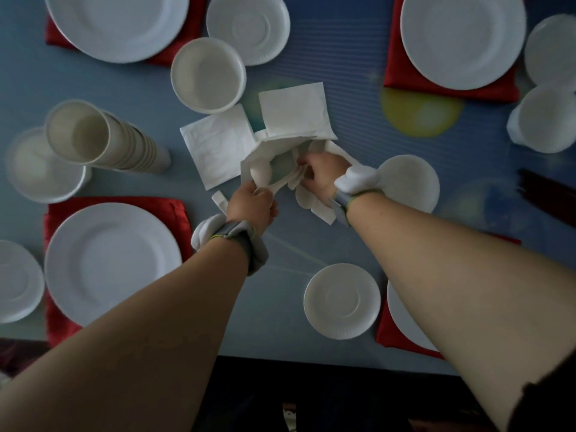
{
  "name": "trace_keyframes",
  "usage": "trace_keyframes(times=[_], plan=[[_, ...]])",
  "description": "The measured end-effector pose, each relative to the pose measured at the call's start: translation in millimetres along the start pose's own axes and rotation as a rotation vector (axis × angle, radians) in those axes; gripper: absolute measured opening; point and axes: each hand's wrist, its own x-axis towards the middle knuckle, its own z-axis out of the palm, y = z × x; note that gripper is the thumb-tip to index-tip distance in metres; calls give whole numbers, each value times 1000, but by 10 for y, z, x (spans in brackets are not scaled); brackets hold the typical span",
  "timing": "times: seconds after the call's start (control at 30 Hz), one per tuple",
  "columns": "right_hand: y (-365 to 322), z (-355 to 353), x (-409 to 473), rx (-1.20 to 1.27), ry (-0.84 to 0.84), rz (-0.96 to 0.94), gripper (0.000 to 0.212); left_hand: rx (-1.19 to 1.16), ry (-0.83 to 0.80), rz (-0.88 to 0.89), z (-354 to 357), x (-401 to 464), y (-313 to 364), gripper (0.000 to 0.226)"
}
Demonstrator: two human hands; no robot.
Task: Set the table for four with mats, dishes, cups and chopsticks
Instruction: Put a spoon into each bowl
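While left hand [252,198] pinches white spoons [274,185], right hand [324,176] pinches same bundle; no writing legible.

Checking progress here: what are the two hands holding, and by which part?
Both the left hand and the right hand grip white plastic spoons in a bunch over the napkins; which part cannot be told.

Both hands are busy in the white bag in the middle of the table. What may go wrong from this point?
1. The left hand and right hand pull at the thin white bag; it may tear.
2. The tall cup stack leans and could topple if bumped.
3. A forearm might sweep the small saucer near the table edge.
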Motion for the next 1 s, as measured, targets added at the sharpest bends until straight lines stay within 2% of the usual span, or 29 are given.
trace_keyframes(times=[0.13,0.3,0.5,0.63,0.73,0.9,1.0], plan=[[-40,211,22,30,2,59,42,-72,5,-95,-15,36,-82,17],[-128,373,109,13,98,142,42,-91,5,-117,-44,51,-161,16],[-243,452,129,-17,103,253,47,-85,4,-136,-94,45,-221,16],[-313,499,71,-37,113,262,43,-69,-6,-171,-137,33,-253,17],[-338,540,2,-82,99,243,49,-93,-30,-210,-186,-3,-288,20],[-365,580,-107,61,76,294,31,-117,-58,-264,-319,-122,-349,19],[-472,578,-232,99,45,293,29,-163,-49,-288,-417,-211,-372,21]])
